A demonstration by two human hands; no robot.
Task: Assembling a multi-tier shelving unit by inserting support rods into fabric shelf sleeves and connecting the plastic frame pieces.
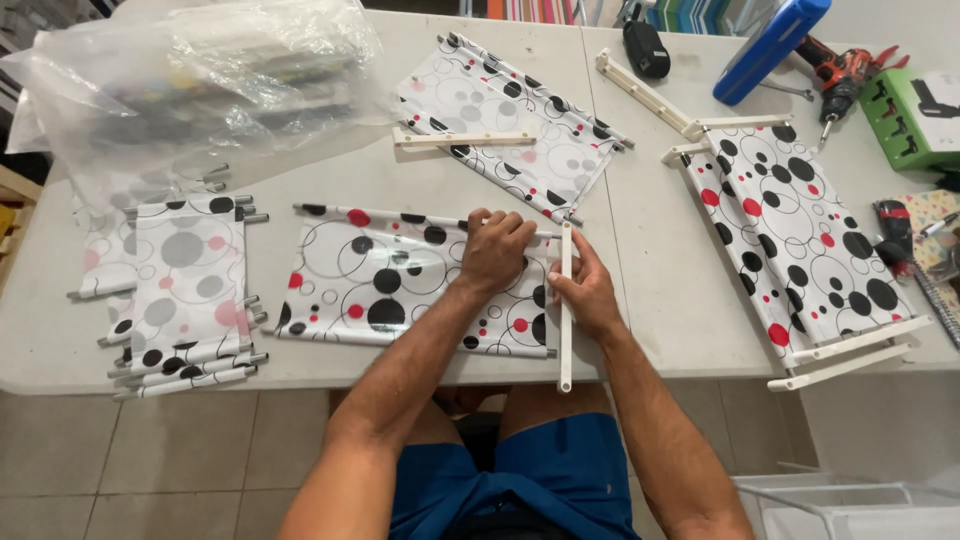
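The white side rail (pixel 566 305) stood upright to the near desk (pixel 330 170) edge, its long axis running from that edge away toward the far side, its near end poking just past the edge. The right hand (pixel 588 290) was clamped around its middle, so that grip sat right on it. The left hand (pixel 495 250) lay just to the left, fingers curled down onto the rod end of the spotted fabric panel (pixel 400 280), whose long axis ran crosswise, meeting the rail at its far end. Farther off, toward the far right corner, a finished rack section (pixel 800 230) lay flat beside a red drill (pixel 838 75).
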